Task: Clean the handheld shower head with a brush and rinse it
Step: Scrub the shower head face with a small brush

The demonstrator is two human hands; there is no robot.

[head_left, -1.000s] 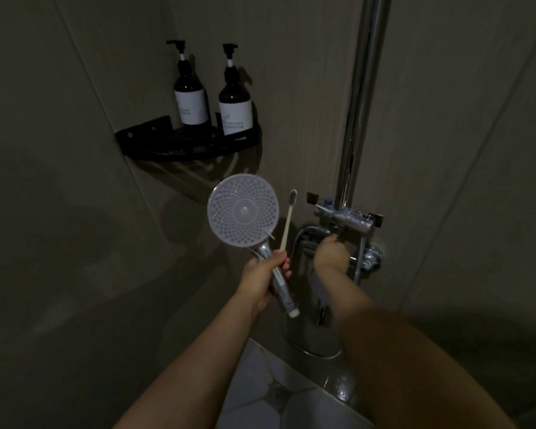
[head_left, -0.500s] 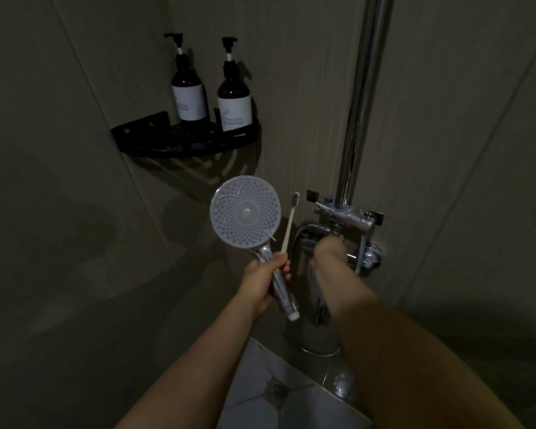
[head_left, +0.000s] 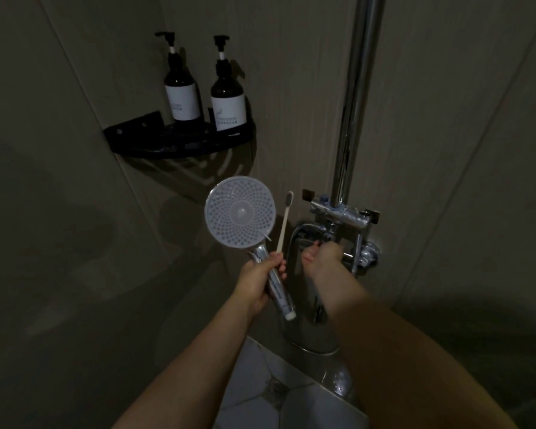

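Observation:
My left hand (head_left: 257, 281) grips the chrome handle of the handheld shower head (head_left: 240, 212), whose round white nozzle face points toward me. The same hand also pinches a slim toothbrush (head_left: 283, 222) that stands upright beside the head, bristles at the top. My right hand (head_left: 324, 258) reaches to the chrome tap fitting (head_left: 341, 212) on the wall and is closed around a part below it; the exact part is hidden by the fingers.
A vertical chrome riser pipe (head_left: 356, 97) runs up from the fitting. A black corner shelf (head_left: 180, 144) holds two dark pump bottles (head_left: 181, 94) (head_left: 228, 102). White marbled floor tiles with a drain (head_left: 274, 390) lie below. The room is dim.
The view has shifted slightly. My left hand keeps the shower head and toothbrush in the same pose; my right hand stays at the tap, a little lower and turned.

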